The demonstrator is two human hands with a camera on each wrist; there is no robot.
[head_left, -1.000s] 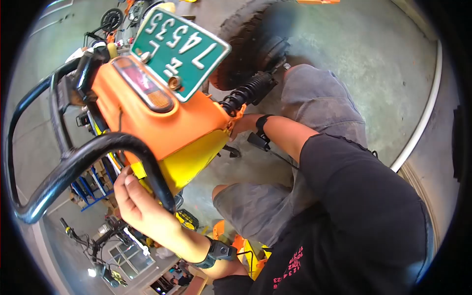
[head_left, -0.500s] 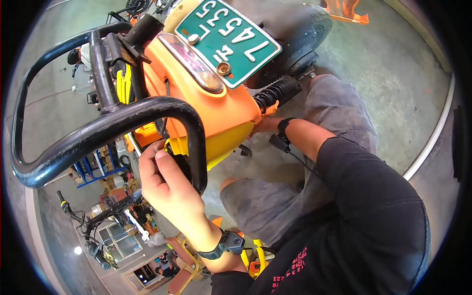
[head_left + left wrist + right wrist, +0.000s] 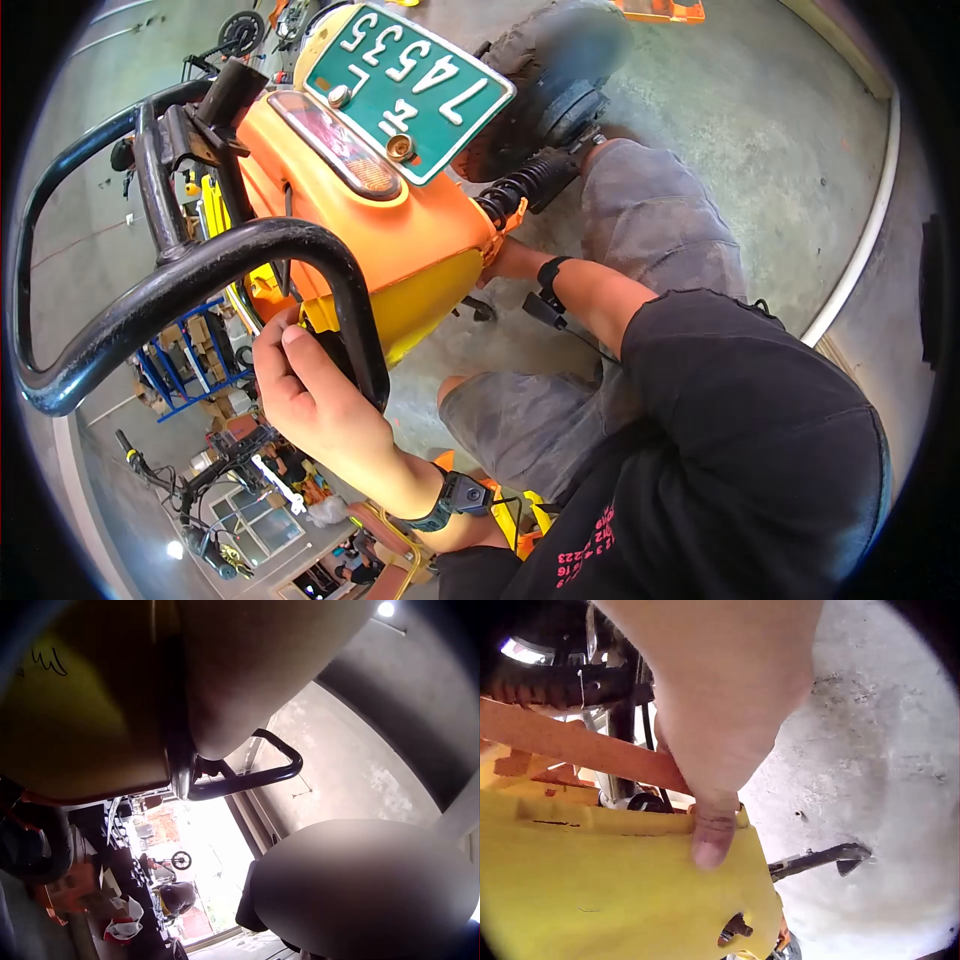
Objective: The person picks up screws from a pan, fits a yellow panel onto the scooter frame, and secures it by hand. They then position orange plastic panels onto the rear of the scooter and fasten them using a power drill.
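An orange scooter tail with a green licence plate [image 3: 410, 85] and a yellow side panel [image 3: 420, 300] fills the head view. My left hand [image 3: 300, 390] reaches behind the black grab rail [image 3: 180, 280]. Its thumb lies on the panel's near edge and its fingers are hidden behind it. My right hand [image 3: 500, 262] is tucked under the orange body by the black shock spring [image 3: 520, 188]. In the right wrist view its thumb [image 3: 712, 840] presses on the yellow panel [image 3: 592, 885], the other fingers out of sight behind the top edge. The left wrist view shows the palm against the panel [image 3: 75, 712].
The rear wheel [image 3: 560, 60] stands on the concrete floor past my knee. A black stand lever [image 3: 817, 859] pokes out below the panel. A blue rack [image 3: 180, 365] and other bikes sit at the left. A white hose [image 3: 860, 240] curves along the floor at right.
My left hand has risen from under the grab rail to the yellow panel's edge. The right hand stays under the orange body. The head view has swung about.
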